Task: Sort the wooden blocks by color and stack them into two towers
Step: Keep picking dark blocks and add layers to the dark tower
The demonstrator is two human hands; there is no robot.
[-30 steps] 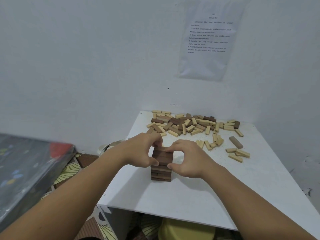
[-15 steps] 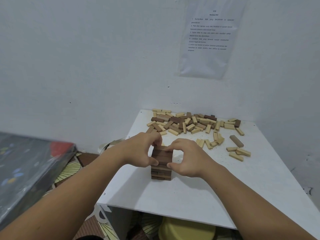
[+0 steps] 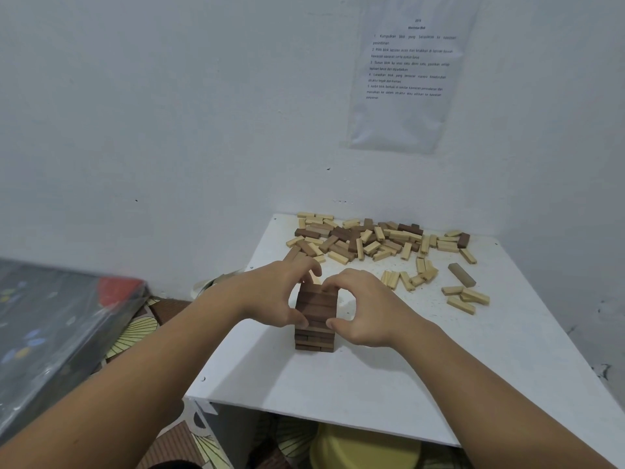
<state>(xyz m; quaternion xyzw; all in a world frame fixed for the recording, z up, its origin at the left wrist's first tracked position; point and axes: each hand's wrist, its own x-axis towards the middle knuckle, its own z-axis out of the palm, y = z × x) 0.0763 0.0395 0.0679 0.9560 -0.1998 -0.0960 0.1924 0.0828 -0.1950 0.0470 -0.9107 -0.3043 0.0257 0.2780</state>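
Left hand [image 3: 274,296] and right hand [image 3: 368,309] curl inward, fingertips seemingly pinching.

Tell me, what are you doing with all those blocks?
A person is building a tower of dark brown blocks on the white table. The left hand and right hand both grip its top layers. No light tower stands yet; the mixed pile of loose blocks lies at the table's far edge.
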